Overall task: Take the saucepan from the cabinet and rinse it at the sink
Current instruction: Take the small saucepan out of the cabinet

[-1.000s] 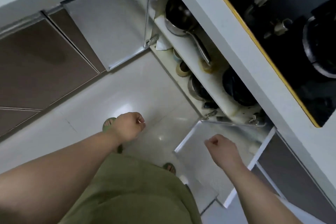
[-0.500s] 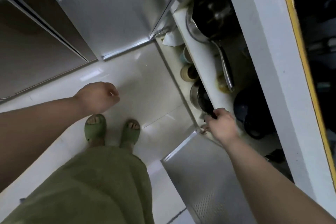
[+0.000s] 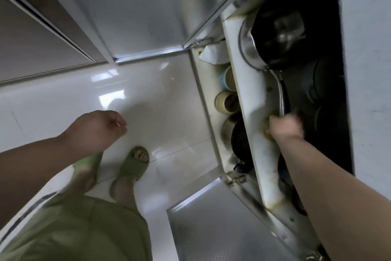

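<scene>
Head cam: saucepan (image 3: 273,32) on upper shelf (image 3: 249,99), handle (image 3: 282,91) pointing toward person. R hand (image 3: 283,128) curled round handle end, blurred. L hand (image 3: 99,129) loosely curled, empty. Steel: prob. rigid, smooth, moderate wt; handle is best grip.

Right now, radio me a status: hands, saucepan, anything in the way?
Right hand grips saucepan handle; left hand idle, holds nothing. Saucepan sits on upper shelf, not yet lifted. Dark pots close beside handle; cabinet doors open.
</scene>
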